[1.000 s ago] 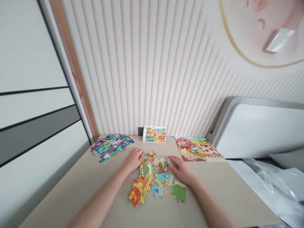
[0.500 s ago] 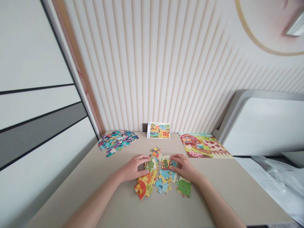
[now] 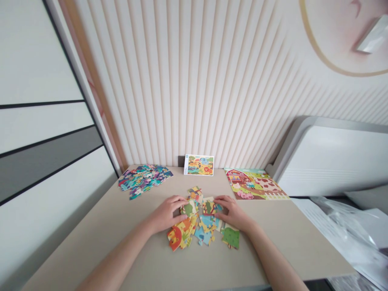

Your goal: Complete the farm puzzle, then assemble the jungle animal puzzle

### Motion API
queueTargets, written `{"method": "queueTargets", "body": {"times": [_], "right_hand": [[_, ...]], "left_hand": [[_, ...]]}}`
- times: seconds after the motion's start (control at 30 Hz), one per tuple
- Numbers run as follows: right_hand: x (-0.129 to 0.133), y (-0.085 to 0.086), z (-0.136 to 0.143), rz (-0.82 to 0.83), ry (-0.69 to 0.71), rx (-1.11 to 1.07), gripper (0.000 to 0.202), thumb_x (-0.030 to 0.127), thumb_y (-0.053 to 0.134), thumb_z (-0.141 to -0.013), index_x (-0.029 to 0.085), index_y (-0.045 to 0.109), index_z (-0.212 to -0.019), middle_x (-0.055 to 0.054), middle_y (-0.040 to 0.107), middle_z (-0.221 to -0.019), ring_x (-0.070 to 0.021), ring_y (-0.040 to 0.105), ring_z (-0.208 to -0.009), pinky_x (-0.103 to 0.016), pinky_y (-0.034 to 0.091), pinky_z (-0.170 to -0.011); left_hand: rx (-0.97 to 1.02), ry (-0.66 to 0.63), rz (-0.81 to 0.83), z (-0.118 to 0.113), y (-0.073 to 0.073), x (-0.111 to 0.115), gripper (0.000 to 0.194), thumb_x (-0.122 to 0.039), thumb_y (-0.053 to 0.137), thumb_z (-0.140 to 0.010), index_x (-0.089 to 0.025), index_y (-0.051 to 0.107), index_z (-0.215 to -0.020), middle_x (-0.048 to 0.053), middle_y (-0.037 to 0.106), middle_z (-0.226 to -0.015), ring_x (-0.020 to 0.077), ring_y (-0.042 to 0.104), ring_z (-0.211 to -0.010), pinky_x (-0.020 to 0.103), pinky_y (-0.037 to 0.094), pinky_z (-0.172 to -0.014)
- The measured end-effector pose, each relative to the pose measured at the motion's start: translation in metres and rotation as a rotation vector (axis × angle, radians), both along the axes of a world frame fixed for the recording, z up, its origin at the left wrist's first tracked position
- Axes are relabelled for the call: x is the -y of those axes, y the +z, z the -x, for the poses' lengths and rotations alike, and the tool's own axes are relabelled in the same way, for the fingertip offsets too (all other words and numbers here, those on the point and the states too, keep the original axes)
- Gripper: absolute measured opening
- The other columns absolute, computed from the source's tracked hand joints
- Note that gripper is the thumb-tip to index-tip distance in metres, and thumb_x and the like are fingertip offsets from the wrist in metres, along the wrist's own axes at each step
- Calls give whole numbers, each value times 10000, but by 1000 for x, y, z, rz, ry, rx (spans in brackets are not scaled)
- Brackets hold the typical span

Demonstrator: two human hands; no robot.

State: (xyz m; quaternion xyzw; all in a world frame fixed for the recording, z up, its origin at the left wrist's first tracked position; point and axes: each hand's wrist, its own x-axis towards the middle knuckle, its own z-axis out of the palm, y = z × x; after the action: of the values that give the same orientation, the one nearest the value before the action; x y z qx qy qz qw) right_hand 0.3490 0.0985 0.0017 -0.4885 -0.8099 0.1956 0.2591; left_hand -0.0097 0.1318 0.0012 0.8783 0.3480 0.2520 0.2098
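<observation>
So — L hand, R hand: grip on puzzle pc. each — card txt illegible

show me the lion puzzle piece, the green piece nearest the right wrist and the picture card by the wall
Lion puzzle piece (image 3: pixel 174 237): head view, on the printed lion's head.
Green puzzle piece (image 3: pixel 230 236): head view, middle of its green side.
Picture card (image 3: pixel 199 165): head view, middle of its printed picture.

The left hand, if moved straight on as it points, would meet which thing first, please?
The left hand would likely meet the green-and-cream puzzle piece directly ahead; whether it already touches it is unclear.
</observation>
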Motion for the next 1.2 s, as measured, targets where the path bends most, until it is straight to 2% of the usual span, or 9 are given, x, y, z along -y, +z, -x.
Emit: {"method": "queueTargets", "body": {"times": [0.13, 0.3, 0.53, 0.6, 0.77, 0.9, 1.03, 1.1, 1.2], "right_hand": [[0, -1, -1, -4, -8, -9, 486, 497, 758, -887, 290, 701, -1323, -120, 634, -1377, -318, 589, -1276, -506, 445, -1135], [-1, -1, -2, -35, 14, -16, 509, 497, 756, -896, 273, 666, -1345, -127, 636, -1360, -310, 599, -1259, -502, 470, -1110], [-1, 3, -1, -96, -4, -66, 468, 500, 742, -909, 271, 665, -1309, -113, 676, -1311, -302, 629, -1228, -492, 503, -1078], [1, 3, 0, -81, -29, -71, 454, 482, 730, -917, 270, 655, -1312, -101, 704, -1252, -291, 653, -1176, -479, 521, -1046], [1, -1, -1, 4, -84, -95, 341, 411, 577, -1004, 265, 649, -1304, -47, 735, -993, -220, 698, -893, -396, 576, -856], [-1, -2, -4, -73, -67, -64, 340, 430, 596, -1003, 260, 682, -1284, -100, 717, -1182, -268, 673, -1115, -458, 532, -1016], [-3, -5, -7, -66, 27, -5, 553, 493, 705, -940, 291, 610, -1446, -125, 622, -1440, -321, 569, -1340, -523, 443, -1153], [-3, -7, -8, -49, 71, 27, 662, 508, 751, -904, 307, 559, -1505, -123, 596, -1485, -336, 528, -1391, -546, 408, -1183], [-4, -10, -8, -34, 54, 33, 645, 507, 759, -898, 313, 580, -1486, -125, 608, -1470, -337, 531, -1388, -555, 410, -1178]], "left_hand": [[56, 20, 46, -1, 1, 1, 500, -424, 699, -932, -340, 626, -1419, 64, 619, -1355, 240, 601, -1277, 368, 464, -1140], [95, 20, 83, -2, 4, 2, 471, -391, 674, -947, -309, 628, -1408, 75, 609, -1340, 243, 608, -1254, 370, 477, -1118], [6, 3, -20, 0, 7, 3, 462, -375, 621, -987, -297, 590, -1441, 79, 625, -1366, 245, 595, -1279, 399, 467, -1135], [-35, 0, -66, 1, 6, 2, 452, -371, 612, -994, -288, 591, -1438, 79, 646, -1359, 250, 598, -1269, 415, 472, -1128], [-111, -2, -119, 2, 6, 1, 425, -366, 576, -1019, -273, 594, -1433, 81, 672, -1353, 259, 613, -1247, 437, 473, -1114], [-125, -2, -129, 2, 6, 2, 422, -378, 541, -1037, -280, 582, -1445, 81, 669, -1344, 255, 612, -1250, 433, 473, -1114], [-146, -34, -117, 2, 4, 5, 531, -459, 543, -1032, -297, 491, -1535, 100, 560, -1501, 284, 523, -1386, 461, 425, -1175], [-164, -64, -109, 1, 4, 6, 595, -514, 559, -1015, -297, 461, -1560, 105, 497, -1571, 306, 476, -1438, 486, 392, -1204], [-171, -73, -94, -1, 5, 7, 611, -539, 589, -989, -292, 491, -1540, 104, 522, -1549, 314, 481, -1434, 486, 389, -1209]]}}
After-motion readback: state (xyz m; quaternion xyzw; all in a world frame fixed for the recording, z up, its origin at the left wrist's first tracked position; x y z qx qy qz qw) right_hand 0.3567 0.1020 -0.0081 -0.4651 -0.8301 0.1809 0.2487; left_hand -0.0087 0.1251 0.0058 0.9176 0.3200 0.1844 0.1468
